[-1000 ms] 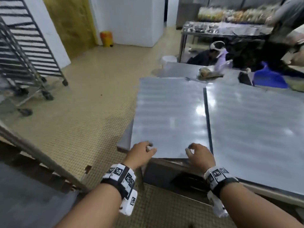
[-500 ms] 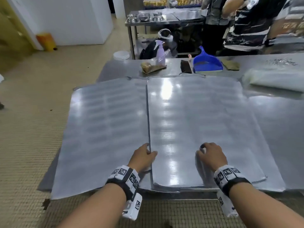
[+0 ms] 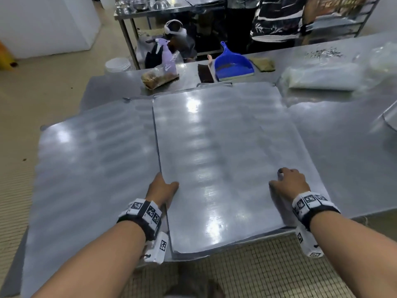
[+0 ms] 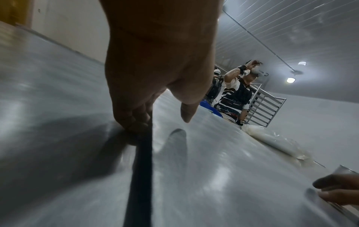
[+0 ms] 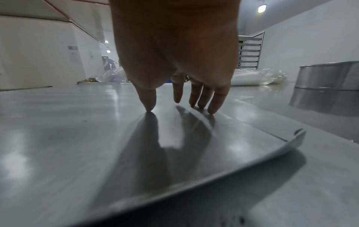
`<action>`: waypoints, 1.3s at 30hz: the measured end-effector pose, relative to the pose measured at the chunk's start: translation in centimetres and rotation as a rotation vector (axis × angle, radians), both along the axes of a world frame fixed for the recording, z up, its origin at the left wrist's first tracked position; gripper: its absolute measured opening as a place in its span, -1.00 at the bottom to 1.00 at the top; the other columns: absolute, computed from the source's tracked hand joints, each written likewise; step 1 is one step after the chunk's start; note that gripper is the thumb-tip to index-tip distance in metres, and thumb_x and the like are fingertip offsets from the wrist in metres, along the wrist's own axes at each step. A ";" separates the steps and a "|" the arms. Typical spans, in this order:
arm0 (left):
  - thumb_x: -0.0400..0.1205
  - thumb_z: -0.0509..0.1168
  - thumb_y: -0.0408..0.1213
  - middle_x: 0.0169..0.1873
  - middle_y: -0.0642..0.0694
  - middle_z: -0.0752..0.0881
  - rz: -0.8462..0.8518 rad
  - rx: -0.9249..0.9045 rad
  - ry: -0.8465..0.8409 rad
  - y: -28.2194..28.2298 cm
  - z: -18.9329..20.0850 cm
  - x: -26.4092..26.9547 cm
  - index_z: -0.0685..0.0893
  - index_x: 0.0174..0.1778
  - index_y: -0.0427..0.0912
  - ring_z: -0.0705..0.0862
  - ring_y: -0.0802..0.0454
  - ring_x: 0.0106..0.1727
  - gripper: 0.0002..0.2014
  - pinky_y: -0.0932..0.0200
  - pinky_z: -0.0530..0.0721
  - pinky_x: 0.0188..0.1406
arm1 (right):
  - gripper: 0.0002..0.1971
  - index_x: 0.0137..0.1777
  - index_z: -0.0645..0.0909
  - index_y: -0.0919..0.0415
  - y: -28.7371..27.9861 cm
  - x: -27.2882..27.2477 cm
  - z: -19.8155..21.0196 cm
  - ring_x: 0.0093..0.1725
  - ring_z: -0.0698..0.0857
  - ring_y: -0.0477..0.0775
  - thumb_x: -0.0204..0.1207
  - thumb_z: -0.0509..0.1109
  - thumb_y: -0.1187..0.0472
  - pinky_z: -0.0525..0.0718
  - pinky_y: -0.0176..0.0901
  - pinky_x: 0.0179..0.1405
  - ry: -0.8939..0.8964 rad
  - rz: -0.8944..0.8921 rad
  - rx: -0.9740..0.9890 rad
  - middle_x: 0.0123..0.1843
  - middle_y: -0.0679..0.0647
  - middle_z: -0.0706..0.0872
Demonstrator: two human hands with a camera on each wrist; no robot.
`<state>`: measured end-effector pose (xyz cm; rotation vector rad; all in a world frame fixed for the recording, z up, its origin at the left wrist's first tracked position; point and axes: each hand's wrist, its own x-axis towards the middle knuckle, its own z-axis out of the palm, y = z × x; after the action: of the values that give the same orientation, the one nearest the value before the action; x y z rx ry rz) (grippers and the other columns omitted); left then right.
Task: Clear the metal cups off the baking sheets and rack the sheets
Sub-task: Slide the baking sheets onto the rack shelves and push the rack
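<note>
Gripping the flat grey metal baking sheet [image 3: 217,151], frame centre: left hand [image 3: 161,190] pinches its edge; right hand [image 3: 289,181] rests spread fingertips. Lift evenly.

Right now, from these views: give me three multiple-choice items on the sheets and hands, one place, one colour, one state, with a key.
1. Where does the left hand sit?
A. at the left edge of the top baking sheet
B. on the dustpan
C. on the floor

2. What colour is the dustpan at the far side of the table?
A. red
B. blue
C. green

3. How do the right hand's fingers meet the sheet?
A. curled in a fist above it
B. clamped under its edge
C. spread, tips pressing its top

Key: 1 A, its fingers go down at the dark gap beside the sheet's edge; 2 B, plainly blue in the head view; 3 C, the right wrist view shows fingertips on the surface.
</note>
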<state>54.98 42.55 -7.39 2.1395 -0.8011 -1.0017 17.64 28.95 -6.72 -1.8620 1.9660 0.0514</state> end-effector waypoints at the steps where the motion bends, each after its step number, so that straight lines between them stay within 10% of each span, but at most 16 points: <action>1: 0.47 0.48 -0.09 0.16 0.02 0.76 0.022 -0.004 0.030 -0.6 -0.3 0.4 0.60 0.30 0.02 0.76 -0.07 0.12 -0.53 0.00 0.74 0.23 | -0.47 0.43 0.52 0.13 -0.5 -0.1 -0.1 0.39 0.47 0.37 0.49 0.41 -0.03 0.57 0.14 0.24 0.008 -0.005 0.006 0.39 0.28 0.53; 17: 0.67 0.37 -0.09 0.38 -0.25 0.66 0.040 -0.029 -0.058 -11.2 -2.6 6.2 0.42 0.55 -0.26 0.58 -0.12 0.07 -0.43 0.13 0.52 0.07 | -0.51 0.30 0.59 0.23 -9.3 2.5 -1.5 0.30 0.56 0.44 0.46 0.49 -0.04 0.58 0.13 0.23 0.022 -0.088 0.010 0.28 0.38 0.59; 25: 0.66 0.42 -0.03 0.41 -0.12 0.67 0.099 -0.083 -0.025 -11.1 -3.6 6.2 0.44 0.60 -0.13 0.67 -0.15 0.31 -0.39 0.10 0.60 0.27 | -0.72 -0.25 0.50 0.11 -14.6 4.2 -1.8 -0.09 0.60 0.34 0.37 0.43 -0.08 0.47 -0.02 -0.18 -0.104 -0.049 0.009 -0.06 0.31 0.64; 32: 0.69 0.40 -0.16 0.37 -0.15 0.66 0.228 -0.058 0.018 -12.0 -2.8 5.0 0.41 0.61 -0.16 0.66 -0.24 0.36 -0.43 -0.06 0.62 0.42 | -0.44 0.43 0.54 0.27 -18.6 4.9 -1.7 0.34 0.63 0.31 0.47 0.53 0.08 0.53 -0.02 0.23 -0.344 -0.105 0.046 0.37 0.26 0.65; 39: 0.56 0.46 -0.25 0.19 -0.14 0.79 0.293 -0.146 0.065 -13.0 -1.2 2.9 0.61 0.41 -0.18 0.78 -0.19 0.20 -0.52 -0.19 0.70 0.38 | -0.38 0.44 0.46 0.26 -20.6 2.0 -1.6 0.17 0.63 0.13 0.39 0.57 0.30 0.56 -0.07 0.18 -0.581 -0.161 0.093 0.18 0.13 0.67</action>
<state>57.85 29.57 -8.55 2.0164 -0.4952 -0.8285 19.63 8.40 -8.34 -1.4398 1.6565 -0.3945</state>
